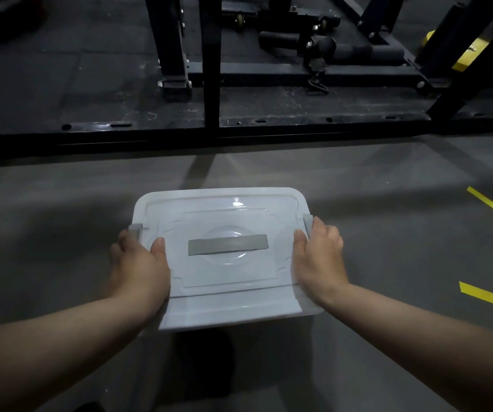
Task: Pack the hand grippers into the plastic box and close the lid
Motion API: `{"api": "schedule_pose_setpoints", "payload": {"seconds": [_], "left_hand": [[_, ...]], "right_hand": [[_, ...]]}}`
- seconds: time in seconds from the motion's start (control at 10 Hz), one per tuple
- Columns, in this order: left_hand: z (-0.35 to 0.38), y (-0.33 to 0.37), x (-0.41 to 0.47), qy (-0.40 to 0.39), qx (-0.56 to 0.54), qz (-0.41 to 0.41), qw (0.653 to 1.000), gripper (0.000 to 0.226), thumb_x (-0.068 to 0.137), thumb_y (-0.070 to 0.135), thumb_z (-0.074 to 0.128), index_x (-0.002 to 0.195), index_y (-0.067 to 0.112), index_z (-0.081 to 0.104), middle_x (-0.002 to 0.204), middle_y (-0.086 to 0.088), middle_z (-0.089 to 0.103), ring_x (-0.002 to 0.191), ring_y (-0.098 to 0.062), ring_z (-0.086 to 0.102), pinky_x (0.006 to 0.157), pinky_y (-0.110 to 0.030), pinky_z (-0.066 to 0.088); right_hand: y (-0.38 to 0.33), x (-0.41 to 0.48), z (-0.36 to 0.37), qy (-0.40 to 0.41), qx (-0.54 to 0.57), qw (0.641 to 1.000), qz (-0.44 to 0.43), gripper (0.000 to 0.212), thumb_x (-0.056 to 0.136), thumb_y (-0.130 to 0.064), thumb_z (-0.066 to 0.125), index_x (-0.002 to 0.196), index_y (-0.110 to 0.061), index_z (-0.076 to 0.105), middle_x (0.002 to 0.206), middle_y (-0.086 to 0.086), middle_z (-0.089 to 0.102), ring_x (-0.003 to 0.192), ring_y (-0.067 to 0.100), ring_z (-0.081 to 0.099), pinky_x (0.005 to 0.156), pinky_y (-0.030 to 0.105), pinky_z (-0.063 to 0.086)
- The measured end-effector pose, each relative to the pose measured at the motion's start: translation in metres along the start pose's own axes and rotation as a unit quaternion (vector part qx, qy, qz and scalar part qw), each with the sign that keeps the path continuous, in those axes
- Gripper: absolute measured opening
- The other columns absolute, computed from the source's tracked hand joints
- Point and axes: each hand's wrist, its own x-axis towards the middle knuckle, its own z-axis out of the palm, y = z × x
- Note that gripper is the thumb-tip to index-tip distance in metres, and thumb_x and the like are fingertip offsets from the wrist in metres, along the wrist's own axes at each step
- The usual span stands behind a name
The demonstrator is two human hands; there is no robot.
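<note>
Over grey floor [61,233], one lidded box [228,281]; left hand [138,264], right hand [320,257] grip its ends.

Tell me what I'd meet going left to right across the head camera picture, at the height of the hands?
left hand → grey handle on the plastic box → right hand → yellow tape

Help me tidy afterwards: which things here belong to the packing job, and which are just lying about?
Job: plastic box, its lid, grey side latches, left hand and right hand gripping its ends.
Lying about: black gym frame, yellow weight plate, yellow floor tape.
</note>
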Motion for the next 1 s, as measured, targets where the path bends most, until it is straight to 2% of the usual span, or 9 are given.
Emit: {"api": "schedule_pose_setpoints", "payload": {"seconds": [0.2,0.3,0.4,0.5,0.6,0.7,0.8,0.9,1.0], "left_hand": [[0.000,0.001,0.003,0.004,0.011,0.015,1.000,0.061,0.098,0.043,0.037,0.144,0.006,0.022,0.146,-0.019,0.030,0.132,-0.039,0.034,0.104,-0.050,0.033],[0.002,0.003,0.014,0.007,0.000,0.020,1.000,0.060,0.098,0.043,0.036,0.142,0.005,0.023,0.144,-0.021,0.030,0.130,-0.040,0.036,0.105,-0.049,0.033],[-0.001,0.011,0.024,0.011,0.003,-0.001,1.000,0.059,0.098,0.044,0.034,0.143,0.008,0.022,0.143,-0.019,0.032,0.129,-0.039,0.037,0.104,-0.049,0.033],[-0.005,0.016,0.024,0.006,0.018,0.004,1.000,0.060,0.099,0.043,0.030,0.146,0.008,0.017,0.145,-0.017,0.030,0.129,-0.038,0.036,0.103,-0.049,0.031],[-0.012,0.015,0.020,-0.038,0.046,0.022,0.998,0.064,0.099,0.045,0.026,0.149,0.012,0.003,0.150,-0.014,0.022,0.129,-0.036,0.037,0.103,-0.049,0.034],[-0.019,0.002,0.010,-0.071,0.101,0.106,0.987,0.070,0.098,0.045,0.024,0.150,0.013,-0.011,0.159,-0.011,-0.001,0.143,-0.032,0.015,0.114,-0.044,0.024],[-0.015,-0.013,0.002,-0.082,0.161,0.175,0.968,0.076,0.098,0.048,0.015,0.146,0.005,-0.026,0.155,-0.012,-0.030,0.146,-0.026,-0.019,0.120,-0.038,0.002],[-0.011,-0.013,0.007,-0.062,0.165,0.178,0.968,0.077,0.095,0.050,0.008,0.144,0.002,-0.027,0.153,-0.013,-0.033,0.144,-0.026,-0.024,0.119,-0.036,-0.001],[-0.005,-0.018,0.007,-0.015,0.125,0.215,0.969,0.089,0.078,0.056,-0.007,0.146,0.000,-0.021,0.152,-0.012,-0.036,0.145,-0.024,-0.021,0.119,-0.034,0.003]], "right_hand": [[0.001,0.005,0.004,-0.001,-0.013,1.000,-0.013,0.038,0.100,-0.034,0.037,0.126,-0.007,0.045,0.123,0.013,0.043,0.120,0.029,0.035,0.092,0.035,0.034],[-0.004,0.016,0.009,0.004,-0.013,1.000,-0.017,0.034,0.100,-0.033,0.036,0.120,-0.009,0.047,0.121,0.013,0.045,0.120,0.027,0.035,0.093,0.036,0.035],[-0.019,0.027,0.012,0.002,-0.013,1.000,0.001,0.039,0.101,-0.033,0.035,0.130,-0.009,0.043,0.129,0.012,0.040,0.125,0.028,0.032,0.099,0.042,0.036],[-0.025,0.026,0.012,0.006,-0.029,1.000,0.010,0.040,0.102,-0.034,0.033,0.133,-0.010,0.040,0.132,0.011,0.038,0.125,0.028,0.032,0.097,0.044,0.038],[-0.027,0.021,0.008,0.000,-0.036,0.999,0.017,0.042,0.102,-0.035,0.032,0.136,-0.011,0.038,0.134,0.011,0.037,0.127,0.029,0.032,0.098,0.044,0.037],[-0.031,0.014,0.004,-0.005,-0.050,0.999,0.018,0.045,0.102,-0.035,0.028,0.141,-0.013,0.032,0.138,0.010,0.037,0.129,0.029,0.033,0.099,0.045,0.037],[-0.031,0.006,0.006,-0.007,-0.078,0.997,0.007,0.058,0.100,-0.041,0.026,0.149,-0.010,0.021,0.145,0.011,0.034,0.132,0.030,0.034,0.103,0.045,0.037],[-0.032,0.014,0.007,-0.005,-0.079,0.997,0.005,0.064,0.099,-0.046,0.027,0.149,-0.007,0.020,0.145,0.013,0.034,0.132,0.030,0.035,0.101,0.045,0.039],[-0.033,0.015,0.008,-0.011,-0.048,0.998,0.027,0.062,0.098,-0.045,0.033,0.148,-0.010,0.024,0.142,0.011,0.036,0.130,0.029,0.036,0.100,0.043,0.040]]}}
